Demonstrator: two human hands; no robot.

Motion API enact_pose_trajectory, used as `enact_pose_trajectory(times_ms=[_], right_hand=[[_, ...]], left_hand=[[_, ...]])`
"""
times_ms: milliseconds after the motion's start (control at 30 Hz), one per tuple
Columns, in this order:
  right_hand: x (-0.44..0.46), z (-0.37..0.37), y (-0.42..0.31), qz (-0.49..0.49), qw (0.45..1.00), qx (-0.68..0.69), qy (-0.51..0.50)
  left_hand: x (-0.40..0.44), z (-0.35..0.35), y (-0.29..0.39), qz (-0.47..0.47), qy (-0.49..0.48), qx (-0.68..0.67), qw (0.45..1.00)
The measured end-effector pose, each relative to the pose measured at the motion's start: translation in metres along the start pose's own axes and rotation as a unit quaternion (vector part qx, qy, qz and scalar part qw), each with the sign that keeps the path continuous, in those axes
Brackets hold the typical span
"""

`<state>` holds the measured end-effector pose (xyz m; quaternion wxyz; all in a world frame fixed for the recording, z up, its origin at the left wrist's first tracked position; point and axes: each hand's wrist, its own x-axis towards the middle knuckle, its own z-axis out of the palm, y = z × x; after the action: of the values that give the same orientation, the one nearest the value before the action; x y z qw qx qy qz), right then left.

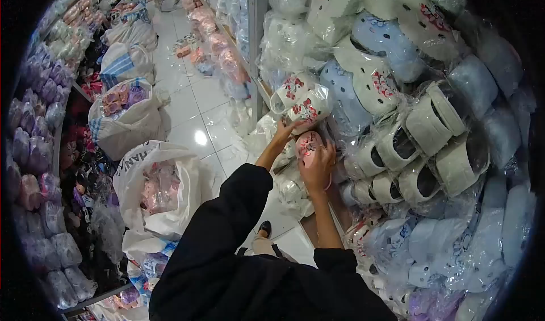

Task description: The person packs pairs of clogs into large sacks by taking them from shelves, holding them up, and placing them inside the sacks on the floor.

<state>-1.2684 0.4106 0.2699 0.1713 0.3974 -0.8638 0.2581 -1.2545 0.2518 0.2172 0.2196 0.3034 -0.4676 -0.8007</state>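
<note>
A pair of white clogs (306,109) with red printed patterns, in clear plastic, juts out at the front of the shelf stack. My left hand (282,134) is at their lower edge, fingers closed against the wrapping; the fingertips are partly hidden. Just below, a pink clog (309,145) with a dark and red pattern is in my right hand (319,166), whose fingers wrap round its right side. The two hands are close together, and the pink clog sits right under the white pair.
Bagged white and pale blue clogs (388,34) fill the right-hand shelves. White sacks (128,176) of wrapped shoes line the aisle's left side, before shelves of purple pairs (40,150). A metal post (256,42) stands ahead. Pink shoes lie on the tiled floor (190,102).
</note>
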Motion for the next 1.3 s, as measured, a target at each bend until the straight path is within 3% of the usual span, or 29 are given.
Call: enact_pose_trajectory(times_ms=[100,233,400,500,567,700,767,833,933,967,1033,1100,1133,1267,1300], right_hand=[[-0.002,-0.005,0.013,-0.002,0.993,0.116,0.019],[-0.018,-0.008,0.01,0.015,0.995,0.102,0.009],[-0.021,-0.004,0.007,0.048,0.99,0.109,0.081],[-0.021,-0.002,0.003,0.061,0.987,0.103,0.104],[-0.021,0.001,0.004,0.048,0.984,0.112,0.128],[-0.023,0.0,0.004,0.024,0.978,0.131,0.16],[-0.022,-0.003,0.006,0.018,0.978,0.143,0.148],[-0.021,-0.003,0.011,0.009,0.98,0.152,0.13],[-0.021,0.0,0.014,0.008,0.982,0.141,0.125],[-0.021,0.001,0.014,0.007,0.983,0.134,0.127],[-0.021,0.002,0.013,-0.001,0.981,0.144,0.131],[-0.023,0.003,0.015,-0.019,0.98,0.141,0.141],[-0.024,0.004,0.019,-0.02,0.981,0.139,0.137],[-0.029,-0.002,0.02,-0.035,0.974,0.173,0.14],[-0.031,-0.002,0.022,-0.03,0.972,0.191,0.134]], left_hand=[[0.007,-0.002,0.002,-0.043,0.043,-0.044,0.997],[0.018,-0.012,-0.007,-0.077,0.038,-0.064,0.994],[0.008,0.002,0.006,-0.027,0.022,-0.161,0.986],[0.042,-0.009,-0.023,-0.046,0.038,-0.111,0.992],[0.03,0.0,-0.009,-0.046,0.105,-0.088,0.99],[0.006,-0.001,0.006,0.001,0.032,-0.094,0.995],[0.018,-0.005,-0.006,-0.008,-0.024,-0.173,0.985],[0.024,-0.004,-0.013,-0.004,0.007,-0.178,0.984],[0.028,0.004,-0.006,0.02,-0.02,-0.281,0.959],[0.025,0.007,-0.001,0.002,0.048,-0.251,0.967],[0.014,0.008,0.011,-0.056,0.071,-0.214,0.973],[0.012,0.008,0.011,-0.051,0.102,-0.214,0.97],[0.012,0.005,0.008,-0.019,0.084,-0.192,0.978],[0.019,0.0,-0.003,-0.029,-0.041,-0.352,0.935],[0.017,-0.004,-0.008,-0.007,-0.072,-0.329,0.942]])
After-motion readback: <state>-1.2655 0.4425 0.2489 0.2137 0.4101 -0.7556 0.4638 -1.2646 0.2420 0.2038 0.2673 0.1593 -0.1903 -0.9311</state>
